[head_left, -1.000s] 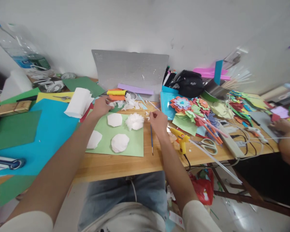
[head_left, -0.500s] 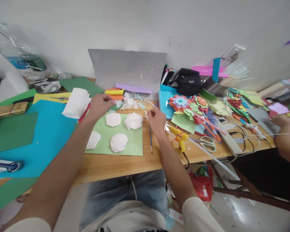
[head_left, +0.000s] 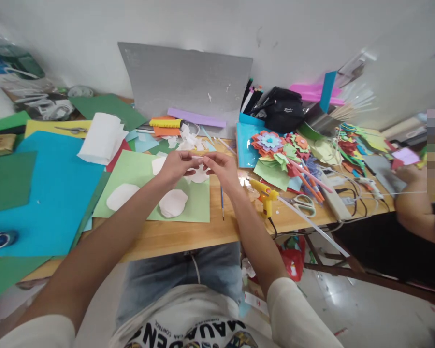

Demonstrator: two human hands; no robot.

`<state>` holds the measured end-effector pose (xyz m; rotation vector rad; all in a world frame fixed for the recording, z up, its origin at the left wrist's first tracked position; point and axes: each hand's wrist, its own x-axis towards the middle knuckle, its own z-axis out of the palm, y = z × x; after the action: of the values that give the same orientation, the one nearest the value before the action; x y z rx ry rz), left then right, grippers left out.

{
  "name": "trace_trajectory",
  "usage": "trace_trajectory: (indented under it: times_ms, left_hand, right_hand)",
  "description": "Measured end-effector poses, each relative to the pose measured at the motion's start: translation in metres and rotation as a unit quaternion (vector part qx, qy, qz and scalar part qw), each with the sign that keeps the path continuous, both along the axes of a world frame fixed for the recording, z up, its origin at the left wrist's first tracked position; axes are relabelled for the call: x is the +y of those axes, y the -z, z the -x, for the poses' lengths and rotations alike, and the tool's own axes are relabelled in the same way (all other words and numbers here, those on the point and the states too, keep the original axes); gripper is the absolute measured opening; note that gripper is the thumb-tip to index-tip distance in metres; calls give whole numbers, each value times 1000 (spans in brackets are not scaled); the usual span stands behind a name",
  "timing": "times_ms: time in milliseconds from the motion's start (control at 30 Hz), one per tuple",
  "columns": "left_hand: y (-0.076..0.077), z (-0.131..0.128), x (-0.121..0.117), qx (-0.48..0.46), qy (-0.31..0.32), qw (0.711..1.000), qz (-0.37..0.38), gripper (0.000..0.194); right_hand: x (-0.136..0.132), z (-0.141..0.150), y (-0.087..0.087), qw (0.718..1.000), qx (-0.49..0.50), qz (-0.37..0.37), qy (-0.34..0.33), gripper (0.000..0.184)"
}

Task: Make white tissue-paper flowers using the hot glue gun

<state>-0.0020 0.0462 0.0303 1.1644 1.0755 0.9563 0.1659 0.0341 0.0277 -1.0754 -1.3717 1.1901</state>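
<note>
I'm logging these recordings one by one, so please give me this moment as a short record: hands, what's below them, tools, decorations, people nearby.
Left hand: fingers bent, close to the right hand
Right hand: fingers bent; anything pinched is too small to tell
Below: light-green sheet bearing white paper pieces
Tools: yellow glue gun, pale-handled scissors, both rightward
Decorations: layered paper flowers
Nearby: another person's arm, far right

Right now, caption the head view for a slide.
Left hand close to right hand over white paper on a green sheet.
</note>
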Motion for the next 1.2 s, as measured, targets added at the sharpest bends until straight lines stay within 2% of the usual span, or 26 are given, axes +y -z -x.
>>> trace_trajectory:
  times_ms: [200, 500, 667, 833, 933, 1067, 1200]
  left_hand:
    - [-2, 0, -7, 27, 2, 998, -55, 33]
    - [-6, 7, -14, 9, 1, 999, -43, 35]
    - [-2, 7, -14, -17, -6, 1000, -24, 32]
    - [1, 6, -21, 9, -74, 994, -84, 29]
    - [2, 3, -25, 26, -64, 992, -110, 33]
    - [6, 0, -27, 16, -46, 995, -91, 42]
    - [9, 1, -23, 8, -58, 997, -58, 40]
  right_hand:
    - [-1, 3, -1, 1000, 8, -5, 16, 28]
    - [-1, 4, 1, 1000, -22, -1, -2, 29]
    - [0, 3, 4, 1000, -20, 8, 4, 28]
    - [-3, 5, 3, 1000, -29, 3, 12, 27]
    - [-3, 7, 4, 1000, -25, 2, -2, 26]
    - [-1, 7, 7, 1000, -13, 3, -20, 25]
    - [0, 6, 8, 1000, 1, -3, -17, 25]
